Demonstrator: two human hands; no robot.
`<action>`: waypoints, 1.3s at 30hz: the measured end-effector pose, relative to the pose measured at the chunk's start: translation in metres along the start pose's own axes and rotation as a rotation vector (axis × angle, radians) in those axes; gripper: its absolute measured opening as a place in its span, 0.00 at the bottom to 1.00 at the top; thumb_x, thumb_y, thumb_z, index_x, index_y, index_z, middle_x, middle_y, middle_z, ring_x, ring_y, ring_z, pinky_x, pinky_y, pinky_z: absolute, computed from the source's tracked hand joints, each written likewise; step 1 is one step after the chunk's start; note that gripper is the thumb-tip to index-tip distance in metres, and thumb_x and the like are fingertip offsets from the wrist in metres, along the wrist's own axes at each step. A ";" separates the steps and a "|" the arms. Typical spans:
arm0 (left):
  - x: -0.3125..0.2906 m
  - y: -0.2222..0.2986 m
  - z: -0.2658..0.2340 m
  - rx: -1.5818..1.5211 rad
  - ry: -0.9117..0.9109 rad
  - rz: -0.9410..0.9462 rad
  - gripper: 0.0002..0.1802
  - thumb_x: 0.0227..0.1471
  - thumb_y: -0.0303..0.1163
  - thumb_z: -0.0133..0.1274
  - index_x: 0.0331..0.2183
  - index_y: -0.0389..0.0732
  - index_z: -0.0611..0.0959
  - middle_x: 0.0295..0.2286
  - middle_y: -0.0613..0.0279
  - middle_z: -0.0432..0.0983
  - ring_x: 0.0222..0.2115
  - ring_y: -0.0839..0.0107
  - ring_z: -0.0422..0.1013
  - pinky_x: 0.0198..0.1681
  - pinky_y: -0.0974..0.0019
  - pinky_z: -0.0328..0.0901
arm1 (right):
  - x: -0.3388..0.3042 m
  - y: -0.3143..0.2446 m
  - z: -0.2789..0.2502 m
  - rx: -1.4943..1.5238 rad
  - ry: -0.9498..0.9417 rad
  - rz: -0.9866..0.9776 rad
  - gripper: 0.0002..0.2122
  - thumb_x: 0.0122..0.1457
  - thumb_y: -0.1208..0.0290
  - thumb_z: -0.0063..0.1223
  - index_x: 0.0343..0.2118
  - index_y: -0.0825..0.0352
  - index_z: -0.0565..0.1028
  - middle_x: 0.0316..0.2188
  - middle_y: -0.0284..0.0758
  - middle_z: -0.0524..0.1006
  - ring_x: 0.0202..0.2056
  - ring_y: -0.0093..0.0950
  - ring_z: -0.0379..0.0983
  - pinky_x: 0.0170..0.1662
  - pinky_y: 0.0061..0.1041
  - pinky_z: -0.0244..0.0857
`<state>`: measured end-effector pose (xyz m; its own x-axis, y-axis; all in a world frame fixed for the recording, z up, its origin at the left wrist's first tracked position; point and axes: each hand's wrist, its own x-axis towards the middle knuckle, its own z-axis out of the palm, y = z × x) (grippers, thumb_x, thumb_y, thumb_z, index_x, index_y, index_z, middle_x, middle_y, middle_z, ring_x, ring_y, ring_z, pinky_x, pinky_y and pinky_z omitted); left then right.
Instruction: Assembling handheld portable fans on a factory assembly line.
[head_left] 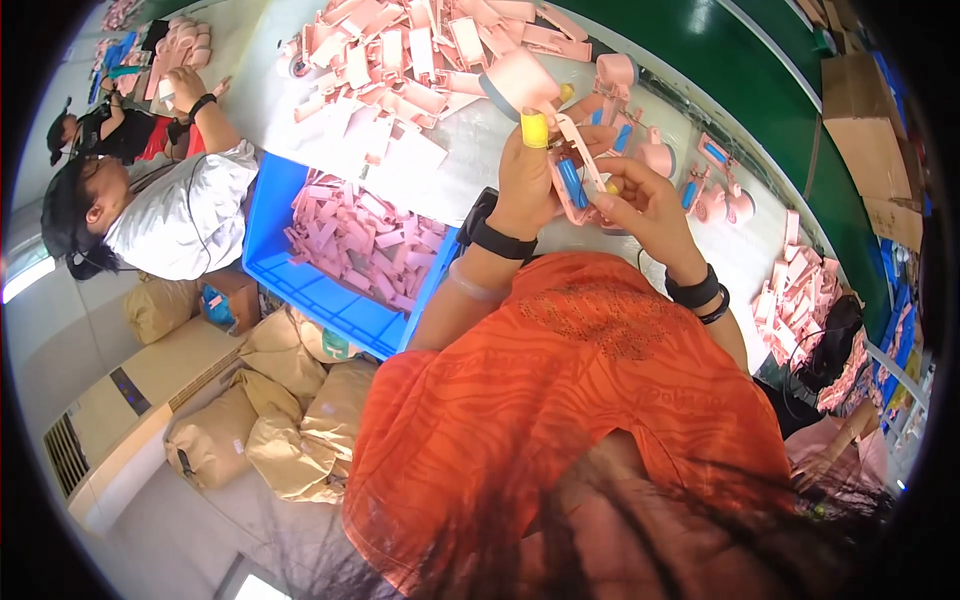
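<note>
Between my two hands is an opened pink plastic device point(574, 212) with a blue cylindrical battery point(572, 183) inside its handle. A round pink head with a grey rim point(522, 82) sits at its far end, by my left hand; the joint between them is partly hidden. My left hand point(527, 180) is closed around the device's left side, a yellow finger cover point(535, 129) on the thumb. With thumb and fingers, my right hand point(648, 205) pinches the near right edge of the housing. Similar pink devices with blue batteries point(692, 192) lie on the table just beyond.
Pink plastic shells point(420, 55) are heaped on the white table point(450, 150). A blue bin point(335, 315) of pink parts stands at my left. More pink parts point(795, 285) lie at right. A person in white point(190, 215) works at left; another person's arm point(845, 440) shows lower right.
</note>
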<state>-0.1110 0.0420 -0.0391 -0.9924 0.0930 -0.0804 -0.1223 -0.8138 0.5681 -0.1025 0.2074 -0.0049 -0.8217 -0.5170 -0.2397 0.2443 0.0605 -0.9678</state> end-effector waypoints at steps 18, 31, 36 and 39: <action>-0.010 0.000 0.001 -0.036 0.038 0.039 0.27 0.59 0.45 0.43 0.53 0.36 0.65 0.51 0.46 0.65 0.47 0.55 0.69 0.47 0.57 0.69 | 0.000 0.023 -0.010 0.305 -0.098 0.127 0.18 0.62 0.61 0.44 0.47 0.71 0.70 0.31 0.35 0.77 0.30 0.23 0.75 0.35 0.21 0.70; -0.005 0.000 -0.012 0.043 0.094 0.085 0.26 0.61 0.45 0.40 0.53 0.36 0.65 0.52 0.46 0.65 0.49 0.52 0.68 0.50 0.55 0.66 | 0.001 0.022 -0.013 0.167 -0.019 0.102 0.18 0.61 0.61 0.47 0.47 0.70 0.71 0.32 0.35 0.77 0.30 0.23 0.76 0.35 0.20 0.70; -0.012 0.012 -0.029 0.081 0.128 0.089 0.28 0.61 0.45 0.40 0.53 0.33 0.64 0.52 0.42 0.64 0.51 0.51 0.66 0.51 0.57 0.66 | 0.002 0.034 -0.028 0.210 0.061 0.062 0.16 0.61 0.64 0.47 0.46 0.70 0.72 0.31 0.36 0.77 0.28 0.22 0.75 0.33 0.20 0.70; -0.022 0.020 -0.031 0.096 0.133 0.096 0.27 0.61 0.45 0.40 0.53 0.34 0.64 0.53 0.41 0.63 0.51 0.51 0.66 0.49 0.59 0.67 | 0.014 0.043 -0.041 0.201 0.093 0.024 0.14 0.61 0.64 0.47 0.44 0.70 0.73 0.30 0.36 0.77 0.26 0.22 0.75 0.32 0.20 0.69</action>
<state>-0.0914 0.0057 -0.0509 -0.9900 -0.0641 -0.1256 -0.0339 -0.7565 0.6531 -0.1247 0.2374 -0.0530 -0.8562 -0.4357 -0.2775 0.3545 -0.1049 -0.9292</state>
